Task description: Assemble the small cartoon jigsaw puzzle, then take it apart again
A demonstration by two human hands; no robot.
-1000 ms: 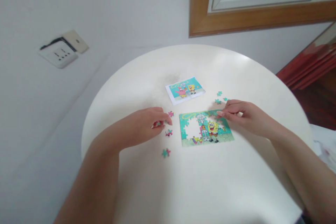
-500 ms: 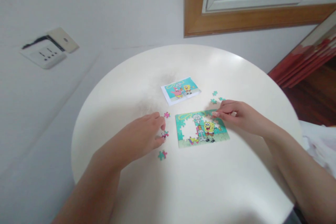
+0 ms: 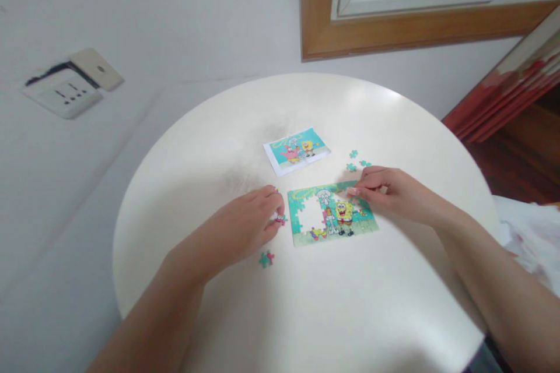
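A jigsaw puzzle with a cartoon picture lies flat on the round white table, with a large gap left of centre and smaller gaps at upper right. My left hand is beside its left edge, thumb and fingers closed around a pink puzzle piece. Over the puzzle's upper right part, my right hand pinches with thumb and forefinger on a puzzle piece mostly hidden by the fingertips. A teal and pink piece lies below my left hand. Another pink piece is partly covered by its fingers.
Behind the puzzle lies a printed reference picture on white paper. Several teal pieces sit near my right hand. The white table stands by a wall with a socket and a wood-framed window. White cloth lies at right.
My left hand has moved right, towards the puzzle, and the pink piece at its fingertips has shifted that way too. My right hand stays over the puzzle's upper right. The view has shifted slightly.
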